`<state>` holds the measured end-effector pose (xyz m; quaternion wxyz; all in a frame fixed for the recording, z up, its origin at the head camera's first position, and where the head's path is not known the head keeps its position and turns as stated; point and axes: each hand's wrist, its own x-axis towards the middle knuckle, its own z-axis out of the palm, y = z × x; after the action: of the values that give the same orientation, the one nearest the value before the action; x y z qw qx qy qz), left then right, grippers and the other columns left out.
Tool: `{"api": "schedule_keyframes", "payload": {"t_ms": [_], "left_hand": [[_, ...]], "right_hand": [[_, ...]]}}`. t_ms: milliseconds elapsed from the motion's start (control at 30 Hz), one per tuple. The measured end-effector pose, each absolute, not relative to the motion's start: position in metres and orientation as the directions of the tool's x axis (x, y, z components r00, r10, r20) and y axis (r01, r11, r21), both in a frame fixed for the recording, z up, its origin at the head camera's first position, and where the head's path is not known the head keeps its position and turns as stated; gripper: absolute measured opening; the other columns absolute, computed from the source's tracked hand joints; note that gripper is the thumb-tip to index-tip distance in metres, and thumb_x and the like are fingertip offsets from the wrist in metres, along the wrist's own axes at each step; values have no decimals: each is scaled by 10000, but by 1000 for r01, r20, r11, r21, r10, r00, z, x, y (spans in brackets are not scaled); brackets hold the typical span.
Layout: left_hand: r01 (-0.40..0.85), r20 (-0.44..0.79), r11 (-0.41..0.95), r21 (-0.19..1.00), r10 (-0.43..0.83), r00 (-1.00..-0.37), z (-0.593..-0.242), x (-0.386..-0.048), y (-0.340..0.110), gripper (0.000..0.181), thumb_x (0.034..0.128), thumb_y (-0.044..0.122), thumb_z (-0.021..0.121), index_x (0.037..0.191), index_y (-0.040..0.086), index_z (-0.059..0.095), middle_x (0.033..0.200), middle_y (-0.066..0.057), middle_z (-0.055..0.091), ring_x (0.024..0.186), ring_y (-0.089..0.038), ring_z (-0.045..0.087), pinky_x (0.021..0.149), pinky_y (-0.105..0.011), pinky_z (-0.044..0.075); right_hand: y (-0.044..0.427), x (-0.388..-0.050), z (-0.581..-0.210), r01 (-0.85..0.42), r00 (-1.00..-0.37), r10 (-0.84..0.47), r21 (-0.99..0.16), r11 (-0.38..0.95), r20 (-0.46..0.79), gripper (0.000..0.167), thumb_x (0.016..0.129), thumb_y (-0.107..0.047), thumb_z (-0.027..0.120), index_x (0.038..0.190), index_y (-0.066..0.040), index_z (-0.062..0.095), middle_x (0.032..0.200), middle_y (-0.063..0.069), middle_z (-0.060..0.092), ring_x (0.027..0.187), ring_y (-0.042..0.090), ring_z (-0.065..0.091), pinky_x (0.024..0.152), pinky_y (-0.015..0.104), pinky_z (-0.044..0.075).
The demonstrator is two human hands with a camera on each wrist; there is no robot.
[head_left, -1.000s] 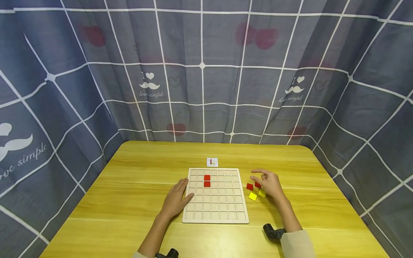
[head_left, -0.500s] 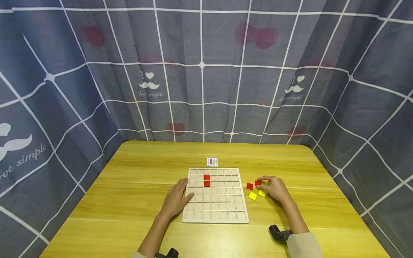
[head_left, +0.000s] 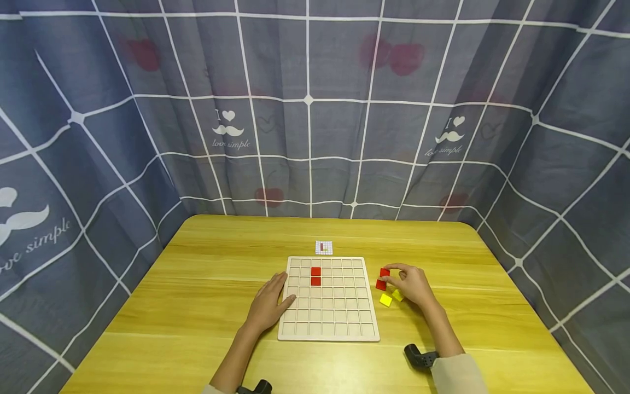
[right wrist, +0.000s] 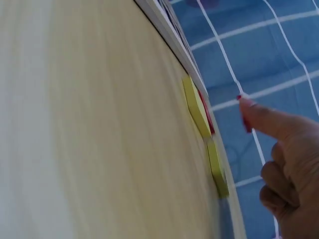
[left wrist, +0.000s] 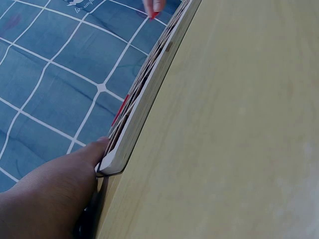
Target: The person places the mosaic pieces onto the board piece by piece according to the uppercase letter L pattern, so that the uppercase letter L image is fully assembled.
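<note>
Head, red tile (head_left: 385,272): there it is, pinched in your right hand (head_left: 412,283), right of the gridded board (head_left: 330,338).
Head, left hand (head_left: 266,304): laid on the board's left edge, fingers extended.
Left wrist, board: stiff, straight-edged, apparently wood.
Right wrist, tile: airborne, flat; likely light, rigid, perhaps slick, so pinch opposite edges.

I'm in a curtained-off tabletop booth, most likely a recording station: blue-grey curtain (head_left: 339,131) with white grid lines, moustaches, red fruit and "love simple" lettering runs along the far edge and both sides of my wood-grain table (head_left: 221,273). Recording-setup read backed by body-worn gear: black right-wrist unit (head_left: 420,357), black left-wrist unit (head_left: 258,387). Fabric blocks the room beyond, so can't tell if that's home, lab or office.
</note>
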<state>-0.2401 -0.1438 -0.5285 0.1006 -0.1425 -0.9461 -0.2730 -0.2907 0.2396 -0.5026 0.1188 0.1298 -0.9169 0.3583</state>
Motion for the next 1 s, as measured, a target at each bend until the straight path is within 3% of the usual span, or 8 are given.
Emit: {"api": "schedule_keyframes", "payload": {"t_ms": [233, 467, 833, 1000], "left_hand": [[328, 272, 808, 490, 215, -938, -528, -239, -144, 671, 903, 393, 567, 1408, 7, 355, 1436, -143, 359, 1339, -304, 277, 1094, -464, 204], [328, 276, 809, 488, 214, -937, -527, -239, -143, 668, 902, 390, 569, 1404, 3, 361, 1434, -141, 364, 1337, -301, 282, 1097, -454, 203], [323, 271, 811, 487, 211, -939, -527, -239, -144, 671, 901, 398, 565, 1410, 14, 356, 1438, -138, 358, 1337, -303, 282, 1095, -459, 205], [321, 268, 810, 491, 210, -940, -527, -239, -144, 669, 903, 407, 558, 1411, 21, 358, 1437, -135, 360, 1338, -302, 279, 1094, -461, 207]], "right_hand": [[193, -288, -500, -442, -895, -248, -652, 617, 371, 268, 724, -269, 792, 956, -152, 725, 482, -105, 221, 443, 44, 166, 389, 203, 148], [143, -284, -501, -487, -872, -374, -642, 591, 317, 259, 745, -385, 751, 960, -244, 719, 462, -122, 215, 432, 14, 145, 401, 186, 155], [91, -280, -503, -541, -839, -456, -534, 649, 297, 257, 769, -396, 731, 961, -226, 730, 481, -129, 270, 443, 25, 187, 390, 186, 177], [85, -280, -508, -531, -845, -453, -540, 653, 283, 241, 768, -377, 737, 955, -225, 732, 476, -122, 314, 436, 20, 215, 385, 187, 196]]}}
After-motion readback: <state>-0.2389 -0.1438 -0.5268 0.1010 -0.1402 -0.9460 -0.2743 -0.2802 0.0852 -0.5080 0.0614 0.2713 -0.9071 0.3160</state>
